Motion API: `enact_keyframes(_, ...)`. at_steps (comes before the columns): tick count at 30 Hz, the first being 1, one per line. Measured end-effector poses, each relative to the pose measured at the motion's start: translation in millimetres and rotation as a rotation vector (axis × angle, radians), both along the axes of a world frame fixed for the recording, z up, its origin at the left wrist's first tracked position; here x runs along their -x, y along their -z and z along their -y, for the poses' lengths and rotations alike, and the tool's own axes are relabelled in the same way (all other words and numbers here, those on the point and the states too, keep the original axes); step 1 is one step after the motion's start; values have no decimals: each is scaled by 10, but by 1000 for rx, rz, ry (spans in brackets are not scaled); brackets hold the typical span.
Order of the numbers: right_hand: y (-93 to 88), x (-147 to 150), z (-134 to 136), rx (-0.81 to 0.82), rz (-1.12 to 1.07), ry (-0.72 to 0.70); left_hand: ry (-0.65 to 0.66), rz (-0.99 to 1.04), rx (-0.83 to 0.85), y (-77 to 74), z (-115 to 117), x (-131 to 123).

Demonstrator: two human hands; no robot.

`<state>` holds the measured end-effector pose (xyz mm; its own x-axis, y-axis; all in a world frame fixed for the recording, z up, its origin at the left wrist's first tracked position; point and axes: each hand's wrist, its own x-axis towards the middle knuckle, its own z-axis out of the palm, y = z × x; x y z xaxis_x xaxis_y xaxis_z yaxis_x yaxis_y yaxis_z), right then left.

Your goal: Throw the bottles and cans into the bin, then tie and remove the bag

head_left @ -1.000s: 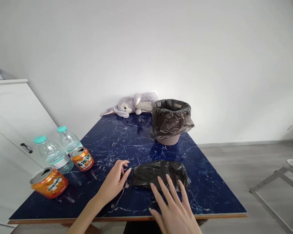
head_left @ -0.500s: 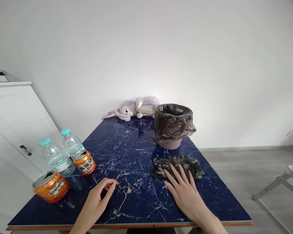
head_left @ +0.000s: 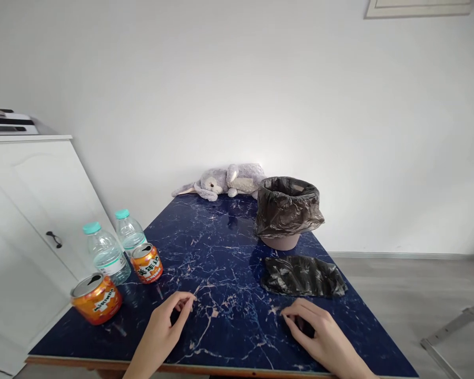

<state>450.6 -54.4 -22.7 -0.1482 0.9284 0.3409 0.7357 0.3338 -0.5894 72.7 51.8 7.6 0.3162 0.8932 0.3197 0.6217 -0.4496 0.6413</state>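
Observation:
My left hand (head_left: 166, 327) rests on the dark blue marbled table, its fingers curled with thumb and fingertips together and nothing visible in them. Opposite it, my right hand (head_left: 316, 330) lies curled the same way, apparently empty. Just beyond the right hand is a flattened black plastic bag (head_left: 304, 276), and the hand is apart from it. Farther back stands a trash bin (head_left: 281, 242) lined with a black bag (head_left: 288, 210) folded over its rim. Left of my left hand are two orange Mirinda cans, the nearer can (head_left: 97, 301) and the farther can (head_left: 147, 264), both opened on top.
Behind the cans stand two clear bottles with turquoise caps, a nearer bottle (head_left: 107, 255) and a farther bottle (head_left: 129, 231). A grey plush rabbit (head_left: 225, 181) lies against the wall. A white cabinet (head_left: 35, 210) borders the left side; a metal frame (head_left: 454, 326) stands at right.
My right hand has lifted off the black bag, drawn back toward me and curled its fingers. My left hand keeps its pose. The whole view has shifted slightly.

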Motion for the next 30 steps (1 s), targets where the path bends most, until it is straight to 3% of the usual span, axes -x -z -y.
enact_keyframes(4,79,54,14,142,-108,66,-4,-37,-137,60,34,-12)
enact_keyframes(8,283,134,59,-13,-29,163,-139,-147,-439,146,149,-47)
enact_keyframes(11,384,167,74,-144,57,205,-224,-167,-567,172,215,-65)
enact_keyframes(20,367,237,82,-358,196,278,-222,-200,-664,184,241,-48)
enact_keyframes(30,417,277,99,-347,270,330,-233,-205,-646,248,287,-1)
